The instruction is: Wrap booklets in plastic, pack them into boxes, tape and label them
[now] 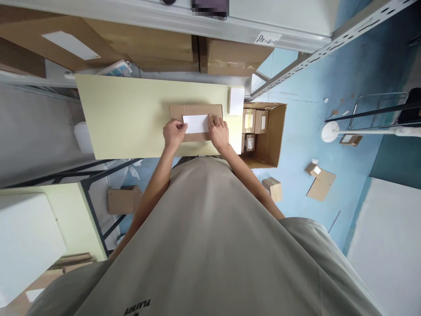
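A metal shelf rack (131, 11) stretches across the far side of my workspace, brown cartons (235, 56) standing on its lower level. Before me is the pale yellow table (125, 118), and just beyond its right end sits an open carton (275, 140). The brown cardboard box (195, 109) lies flat on the table, right in front of me. My left hand (173, 134) has thumb and fingertips closed on the left end of the white label (196, 124); my right hand (219, 131) rests its fingers on the right end, though I cannot tell whether they pinch it. The label lies over the box's top, between my hands. Near the table's far right corner is a white block (236, 101), and small boxes (262, 121) sit inside the open carton.
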`<state>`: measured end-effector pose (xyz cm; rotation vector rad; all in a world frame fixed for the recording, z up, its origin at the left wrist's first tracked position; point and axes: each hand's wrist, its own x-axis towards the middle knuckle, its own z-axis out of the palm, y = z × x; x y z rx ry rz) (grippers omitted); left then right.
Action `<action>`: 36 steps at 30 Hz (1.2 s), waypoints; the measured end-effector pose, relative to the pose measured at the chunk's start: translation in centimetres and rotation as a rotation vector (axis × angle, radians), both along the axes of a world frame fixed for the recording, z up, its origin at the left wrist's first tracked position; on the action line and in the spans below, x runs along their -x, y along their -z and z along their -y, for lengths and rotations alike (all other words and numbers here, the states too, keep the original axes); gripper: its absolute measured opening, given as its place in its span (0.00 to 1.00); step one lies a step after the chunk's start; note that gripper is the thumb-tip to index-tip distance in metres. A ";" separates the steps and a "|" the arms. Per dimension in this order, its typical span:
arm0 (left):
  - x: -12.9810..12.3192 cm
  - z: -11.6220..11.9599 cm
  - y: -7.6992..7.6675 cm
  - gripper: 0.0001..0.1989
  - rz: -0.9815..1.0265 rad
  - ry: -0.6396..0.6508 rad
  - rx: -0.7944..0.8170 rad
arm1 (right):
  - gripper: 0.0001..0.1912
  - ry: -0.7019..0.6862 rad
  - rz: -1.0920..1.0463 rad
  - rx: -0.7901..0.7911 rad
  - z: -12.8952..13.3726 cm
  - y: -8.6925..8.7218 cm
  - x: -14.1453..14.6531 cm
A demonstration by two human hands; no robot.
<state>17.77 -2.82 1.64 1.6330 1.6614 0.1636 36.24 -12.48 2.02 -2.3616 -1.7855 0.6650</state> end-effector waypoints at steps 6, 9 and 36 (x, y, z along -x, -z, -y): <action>-0.1 -0.2 -0.2 0.08 -0.013 0.015 0.021 | 0.31 -0.164 0.055 0.074 3.2 -1.7 0.8; 0.0 -0.2 -0.2 0.08 -0.007 0.033 0.010 | 0.30 -0.216 0.061 0.085 4.1 -2.1 1.2; 0.2 -0.5 -0.3 0.06 -0.001 0.070 0.010 | 0.28 -0.363 0.021 0.090 -1.2 -2.5 5.8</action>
